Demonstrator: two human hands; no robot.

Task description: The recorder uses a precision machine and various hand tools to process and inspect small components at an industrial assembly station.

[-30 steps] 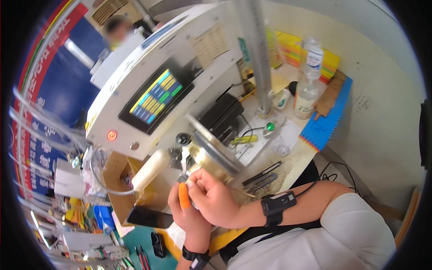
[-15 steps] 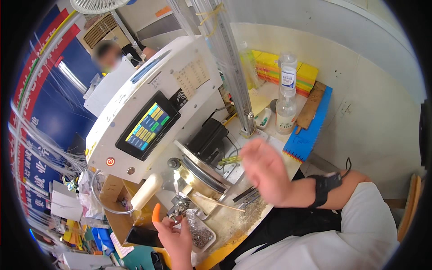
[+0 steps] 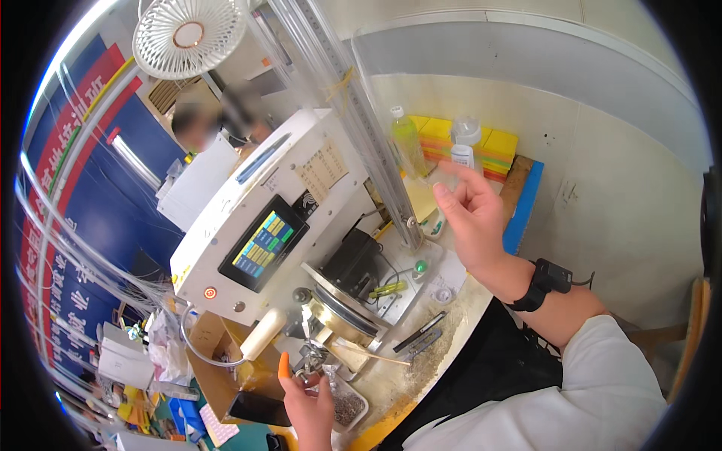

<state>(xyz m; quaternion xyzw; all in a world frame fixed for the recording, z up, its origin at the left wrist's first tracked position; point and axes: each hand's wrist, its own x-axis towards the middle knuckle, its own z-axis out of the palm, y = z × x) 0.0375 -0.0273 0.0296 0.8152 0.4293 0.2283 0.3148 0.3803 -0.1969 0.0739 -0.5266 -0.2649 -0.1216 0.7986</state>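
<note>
Hands well apart: your left hand (image 3: 308, 406) is at the metal fixture (image 3: 311, 353) near the brass drum (image 3: 328, 319), grip unclear; right hand (image 3: 477, 225) raised, loosely curled, contents unclear. Steady that fixture, fingers clear.

Single head-worn fisheye view from above, downward and forward across the nearby workbench (image 3: 417, 376)

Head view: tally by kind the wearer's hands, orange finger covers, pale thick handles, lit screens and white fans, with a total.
Wearer's hands: 2 (left hand, right hand)
Orange finger cover: 1
Pale thick handle: 1
Lit screen: 1
White fan: 1
Total: 6
</note>
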